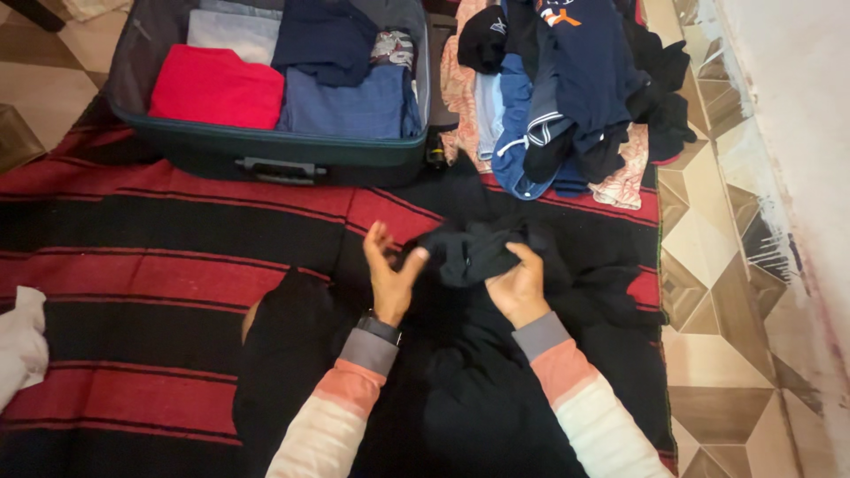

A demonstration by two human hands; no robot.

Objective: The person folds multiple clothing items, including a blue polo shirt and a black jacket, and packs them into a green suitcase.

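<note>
**A:** What is in my hands at this instant?

**B:** A black garment, bunched on the red-and-black striped blanket just in front of my knees. My right hand is closed on a fold of it, fingers curled into the cloth. My left hand is half open — fingers spread, the thumb and fingertips just touching the garment's left edge, not clamped on it.

**A:** Folded or not?

**B:** Not folded, as I judge it. The cloth lies in a loose lump between the hands, with no flat panel or squared edge visible; black on black also makes it hard to tell where it ends against my dark lap.

**A:** And beyond it?

**B:** Farther ahead and to the left, an open dark-green suitcase already holds neat stacks — a red folded piece, a blue-grey one, a navy one and a pale grey one. Ahead and to the right, a heap of unfolded clothes in blues and blacks rests on the blanket's far edge beside the suitcase. A white cloth lies at the far left.

**A:** How far along, then?

**B:** Partway, by my reading: several pieces packed, one in hand, the heap untouched.
</note>
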